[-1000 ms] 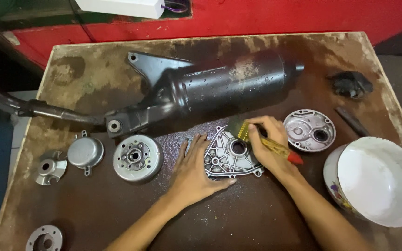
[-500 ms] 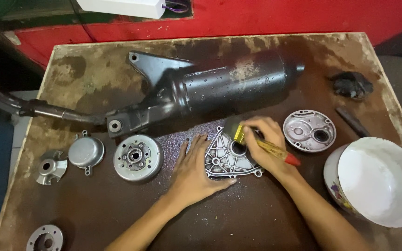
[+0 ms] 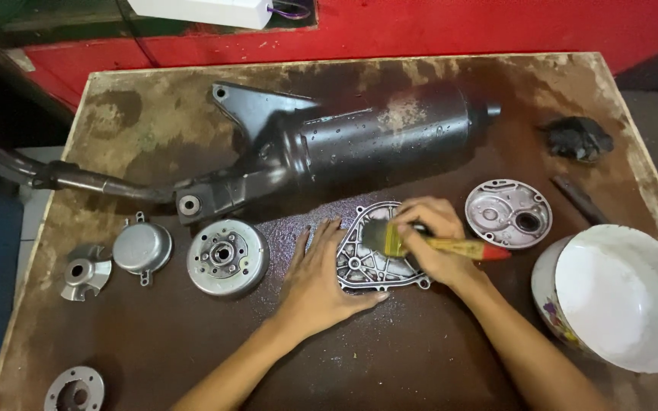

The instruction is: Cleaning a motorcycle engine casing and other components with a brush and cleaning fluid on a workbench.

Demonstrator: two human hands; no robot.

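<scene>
The wooden bench [image 3: 154, 358] is stained and wet, and carries everything. Largest on it is the black exhaust muffler [image 3: 375, 141], lying along the far half with its pipe running off the left edge. Next is the white bowl [image 3: 622, 301] at the right edge, near the front corner. Toward the left edge sit a round flywheel [image 3: 227, 257], a small domed cap [image 3: 142, 247] and a fan-shaped piece [image 3: 84, 272], with a ring-shaped flange [image 3: 75, 391] at the front left corner. A round grey cover [image 3: 508, 213] lies right of centre, and a dark crumpled rag [image 3: 577, 138] rests near the far right corner.

The engine cover [image 3: 363, 262], a grey casting with ribs inside, lies near the middle of the bench. The left hand [image 3: 317, 278] is spread flat with its fingers apart, pressing the bench and touching the cover's left rim. The right hand [image 3: 436, 243] is closed around the yellow handle of a paintbrush [image 3: 428, 243], bristles on the casting.

To brush well here, I would judge that the flat hand should pin the cover so it cannot slide, while short strokes work the bristles into the ribs and bolt holes
</scene>
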